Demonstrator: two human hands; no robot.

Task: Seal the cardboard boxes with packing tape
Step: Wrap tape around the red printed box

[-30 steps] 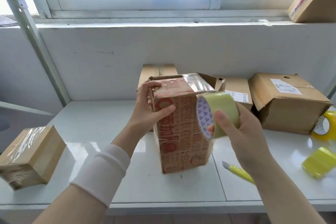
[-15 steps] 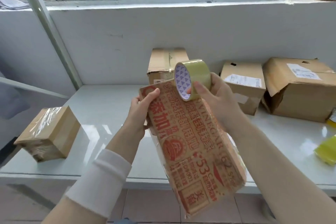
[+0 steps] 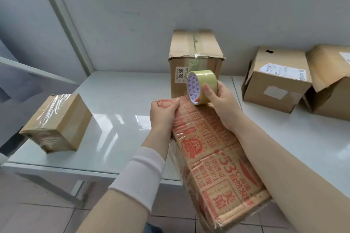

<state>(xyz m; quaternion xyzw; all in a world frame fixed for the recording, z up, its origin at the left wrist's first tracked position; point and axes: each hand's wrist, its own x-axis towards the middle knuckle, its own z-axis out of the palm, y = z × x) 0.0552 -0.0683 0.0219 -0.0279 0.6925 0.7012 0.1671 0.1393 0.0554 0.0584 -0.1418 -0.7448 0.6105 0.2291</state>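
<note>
Printed box (image 3: 217, 157): near end cut by bottom edge; right flank hidden under right forearm; underside unseen. Left hand (image 3: 162, 113): fingertips wrap box's far corner, out of sight. Right hand (image 3: 221, 100): most fingers hidden behind tape roll (image 3: 201, 87). Loose tape end not discernible; roll's contact with box unclear. Tall box (image 3: 195, 47): lower front masked by roll; label print unreadable beyond 2859. Rightmost box (image 3: 331, 100) cut by right edge. Shipping label (image 3: 284, 69) too small to read.

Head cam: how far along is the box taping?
Done: small box wrapped in clear tape; 2859 box seam taped. In hand: left hand grips the red-printed box, right hand holds the tape roll at its top edge. Left, apparently: shipping-label box and gaping box on the right.
</note>
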